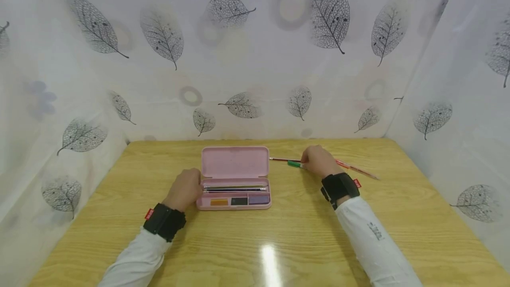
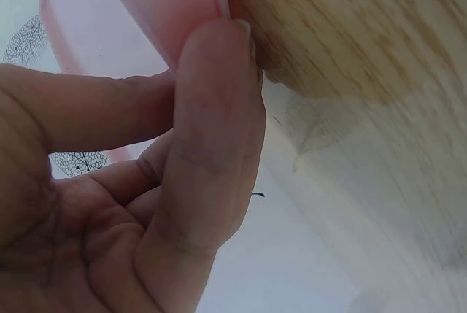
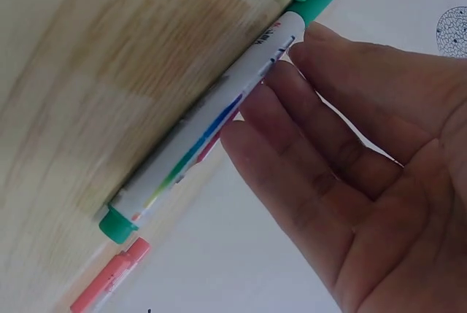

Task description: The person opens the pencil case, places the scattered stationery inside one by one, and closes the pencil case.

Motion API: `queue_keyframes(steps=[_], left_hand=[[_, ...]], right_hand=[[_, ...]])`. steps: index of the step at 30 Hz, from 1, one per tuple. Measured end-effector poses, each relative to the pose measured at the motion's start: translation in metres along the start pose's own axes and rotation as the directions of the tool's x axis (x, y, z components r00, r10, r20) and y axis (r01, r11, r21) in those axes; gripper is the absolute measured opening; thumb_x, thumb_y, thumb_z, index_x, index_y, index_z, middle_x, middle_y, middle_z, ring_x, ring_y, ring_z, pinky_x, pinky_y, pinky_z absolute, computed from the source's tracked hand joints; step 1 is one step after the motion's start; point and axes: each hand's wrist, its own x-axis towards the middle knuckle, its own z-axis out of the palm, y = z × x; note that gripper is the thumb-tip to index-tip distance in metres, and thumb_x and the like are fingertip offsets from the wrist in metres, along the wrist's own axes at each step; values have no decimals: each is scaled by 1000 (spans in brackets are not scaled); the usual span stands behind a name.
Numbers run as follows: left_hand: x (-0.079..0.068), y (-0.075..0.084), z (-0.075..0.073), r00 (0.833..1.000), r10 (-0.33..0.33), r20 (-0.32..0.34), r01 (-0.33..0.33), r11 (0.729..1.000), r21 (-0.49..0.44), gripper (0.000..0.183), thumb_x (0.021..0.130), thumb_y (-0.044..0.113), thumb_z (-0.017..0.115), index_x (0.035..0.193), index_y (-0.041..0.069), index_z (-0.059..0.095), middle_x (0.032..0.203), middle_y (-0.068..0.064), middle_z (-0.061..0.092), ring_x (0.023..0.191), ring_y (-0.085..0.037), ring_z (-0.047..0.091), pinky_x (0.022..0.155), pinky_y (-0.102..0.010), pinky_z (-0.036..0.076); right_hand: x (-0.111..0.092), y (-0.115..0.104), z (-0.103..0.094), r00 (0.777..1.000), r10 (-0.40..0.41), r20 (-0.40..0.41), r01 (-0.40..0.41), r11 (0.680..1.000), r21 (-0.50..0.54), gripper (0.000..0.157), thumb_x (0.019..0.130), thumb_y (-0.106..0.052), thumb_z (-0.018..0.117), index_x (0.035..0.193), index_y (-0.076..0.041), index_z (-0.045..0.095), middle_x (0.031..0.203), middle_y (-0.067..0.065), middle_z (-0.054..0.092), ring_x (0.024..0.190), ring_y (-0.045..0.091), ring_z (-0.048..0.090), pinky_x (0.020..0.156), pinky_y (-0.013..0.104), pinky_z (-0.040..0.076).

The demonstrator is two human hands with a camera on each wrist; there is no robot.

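Observation:
A pink pencil case [image 1: 235,162] stands with its lid up on the wooden table. Several pencils [image 1: 235,189] lie in its upper compartment. My left hand [image 1: 184,189] grips the case's left end, and in the left wrist view its thumb and fingers pinch the pink edge [image 2: 171,6]. To the right of the case, my right hand [image 1: 320,161] is at a white marker with a green cap [image 3: 211,116]. The marker lies on the table, with my fingertips touching or close against its side. From the head view my hand hides most of it.
A yellow block [image 1: 219,202], a dark block [image 1: 239,201] and a purple block [image 1: 259,199] sit in the case's front compartment. A thin dark stick [image 1: 280,159] and a red pen [image 1: 341,163] lie near the right hand. Leaf-printed cloth [image 1: 255,56] surrounds the table's back and sides.

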Motion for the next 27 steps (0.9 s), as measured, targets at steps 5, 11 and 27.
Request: queue_keyframes(steps=[5, 11, 27], left_hand=[[0, -1, 1, 1000, 16, -6, -16, 1000, 16, 4, 83, -5, 59, 79, -4, 62, 67, -10, 57, 54, -20, 52, 45, -30, 40], [1, -1, 1, 1000, 15, -10, -14, 1000, 25, 5, 83, -5, 59, 78, -4, 62, 67, -10, 58, 54, -20, 52, 45, -30, 40], [3, -4, 3, 1000, 16, -14, -16, 1000, 26, 8, 82, -5, 60, 75, -3, 61, 66, -10, 57, 53, -20, 53, 44, -30, 40]], right_hand=[[-1, 0, 3, 1000, 16, -4, -16, 1000, -10, 8, 83, -3, 70, 86, -1, 77, 90, 15, 75, 79, 27, 65, 76, 50, 56], [-3, -3, 3, 1000, 17, -2, -17, 1000, -5, 10, 84, 1, 67, 86, -1, 77, 89, 16, 74, 76, 27, 64, 72, 49, 57], [-3, -5, 5, 1000, -9, -6, 9, 1000, -17, 14, 78, 8, 67, 81, -2, 77, 86, 14, 74, 73, 26, 64, 68, 47, 57]])
